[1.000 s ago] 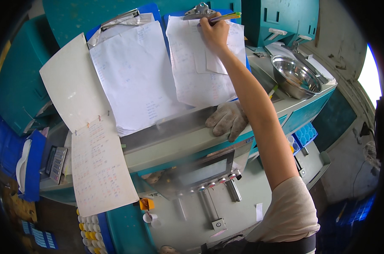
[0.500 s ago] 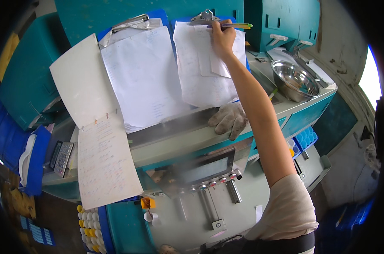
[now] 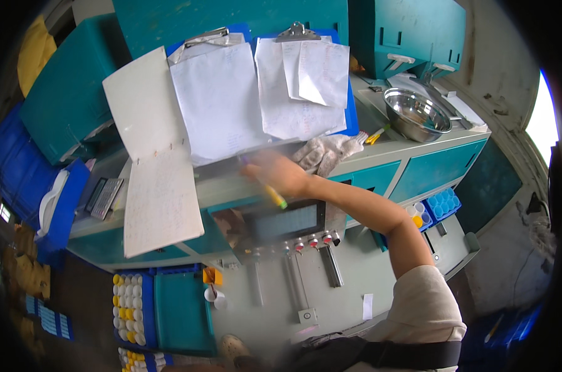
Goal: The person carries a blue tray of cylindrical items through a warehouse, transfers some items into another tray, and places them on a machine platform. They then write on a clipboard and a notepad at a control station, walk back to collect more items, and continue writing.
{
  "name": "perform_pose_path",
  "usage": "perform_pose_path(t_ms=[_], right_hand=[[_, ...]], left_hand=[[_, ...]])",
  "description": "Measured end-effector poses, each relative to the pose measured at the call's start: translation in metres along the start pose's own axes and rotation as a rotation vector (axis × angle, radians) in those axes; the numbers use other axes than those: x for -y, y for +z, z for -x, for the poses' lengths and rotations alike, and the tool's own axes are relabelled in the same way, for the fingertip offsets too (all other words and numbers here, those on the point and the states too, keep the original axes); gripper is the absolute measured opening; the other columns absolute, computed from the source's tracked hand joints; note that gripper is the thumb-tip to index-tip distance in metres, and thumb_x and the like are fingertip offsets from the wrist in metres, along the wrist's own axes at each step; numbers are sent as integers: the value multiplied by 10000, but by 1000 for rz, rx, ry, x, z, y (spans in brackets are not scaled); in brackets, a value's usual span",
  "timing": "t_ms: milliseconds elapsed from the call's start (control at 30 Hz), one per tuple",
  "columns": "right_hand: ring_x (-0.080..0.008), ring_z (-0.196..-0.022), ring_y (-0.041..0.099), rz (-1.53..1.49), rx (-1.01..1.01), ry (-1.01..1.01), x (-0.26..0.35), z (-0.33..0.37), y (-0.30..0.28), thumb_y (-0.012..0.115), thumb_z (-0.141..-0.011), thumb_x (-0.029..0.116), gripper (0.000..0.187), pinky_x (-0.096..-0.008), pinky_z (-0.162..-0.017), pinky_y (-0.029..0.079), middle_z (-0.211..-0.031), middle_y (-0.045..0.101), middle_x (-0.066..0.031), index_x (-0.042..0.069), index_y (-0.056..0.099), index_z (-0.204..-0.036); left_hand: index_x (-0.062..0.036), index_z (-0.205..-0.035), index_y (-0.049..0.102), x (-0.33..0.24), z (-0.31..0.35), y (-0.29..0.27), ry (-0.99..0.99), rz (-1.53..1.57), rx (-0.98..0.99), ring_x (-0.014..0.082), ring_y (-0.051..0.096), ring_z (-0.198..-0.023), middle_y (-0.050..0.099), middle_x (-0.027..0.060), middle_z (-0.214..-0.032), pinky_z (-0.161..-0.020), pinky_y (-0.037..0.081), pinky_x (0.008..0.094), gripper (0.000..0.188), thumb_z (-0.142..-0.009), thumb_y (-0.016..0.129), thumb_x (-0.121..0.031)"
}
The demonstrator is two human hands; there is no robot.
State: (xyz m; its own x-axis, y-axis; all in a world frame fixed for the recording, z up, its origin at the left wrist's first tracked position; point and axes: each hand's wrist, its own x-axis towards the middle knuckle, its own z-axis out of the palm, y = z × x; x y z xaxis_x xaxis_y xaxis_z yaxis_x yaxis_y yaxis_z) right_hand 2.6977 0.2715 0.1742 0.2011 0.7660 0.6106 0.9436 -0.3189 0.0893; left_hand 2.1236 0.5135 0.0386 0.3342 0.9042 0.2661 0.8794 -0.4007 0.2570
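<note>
My right hand (image 3: 278, 173), smeared by motion, is closed around a pen (image 3: 275, 196) with a yellow body and a green end. It hovers at the counter's front edge, just below the left clipboard's papers (image 3: 222, 105) and above a control panel with a screen (image 3: 287, 222). To its right lies a worn, soiled work glove (image 3: 321, 155). The right clipboard (image 3: 351, 115) leans behind, with white sheets (image 3: 293, 124) under its metal clip and smaller slips on top. An open notebook (image 3: 163, 204) with handwriting hangs over the counter edge at left. My left hand is out of view.
A steel bowl (image 3: 417, 115) stands on the counter at right, with yellow-handled scissors or a similar tool (image 3: 375, 136) near the glove. A calculator (image 3: 104, 197) sits at left. Below are a tray of white and yellow caps (image 3: 129, 310), a blue-green tray (image 3: 180, 310) and a white cup (image 3: 216, 297).
My right hand has moved with the pen from the right clipboard's clip down and left to the counter edge. The slips on that clipboard show uncovered, and the whole view has shifted slightly.
</note>
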Motion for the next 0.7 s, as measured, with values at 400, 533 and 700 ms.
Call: perform_pose_path(t_ms=[400, 533, 700], right_hand=[[-292, -1293, 552, -678, 31, 57, -63, 19, 46, 290, -1060, 317, 511, -401, -1119, 374, -1351, 626, -143, 28, 601, -1343], [-286, -1362, 493, -379, 27, -143, -101, 13, 73, 371, -1054, 158, 424, -410, -1184, 339, -1431, 556, -152, 26, 528, -1425], [-293, -1279, 574, -339, 68, 2, -123, 16, 89, 427, -1097, 277, 421, -387, -1086, 423, -1349, 620, -168, 79, 485, -1464]], left_hand=[[17, -1186, 676, 120, 106, 93, -324, 549, 217, 368, 691, -969, 716, 215, -1103, -847, 554, 457, 511, -1055, 370, -371], [22, -1198, 667, 185, 184, 120, -644, 920, 120, 360, 690, -980, 715, 212, -1115, -854, 553, 453, 520, -1060, 358, -374], [28, -1213, 656, 243, 286, 153, -997, 1355, -157, 349, 690, -994, 713, 209, -1130, -864, 552, 448, 532, -1067, 342, -376]])
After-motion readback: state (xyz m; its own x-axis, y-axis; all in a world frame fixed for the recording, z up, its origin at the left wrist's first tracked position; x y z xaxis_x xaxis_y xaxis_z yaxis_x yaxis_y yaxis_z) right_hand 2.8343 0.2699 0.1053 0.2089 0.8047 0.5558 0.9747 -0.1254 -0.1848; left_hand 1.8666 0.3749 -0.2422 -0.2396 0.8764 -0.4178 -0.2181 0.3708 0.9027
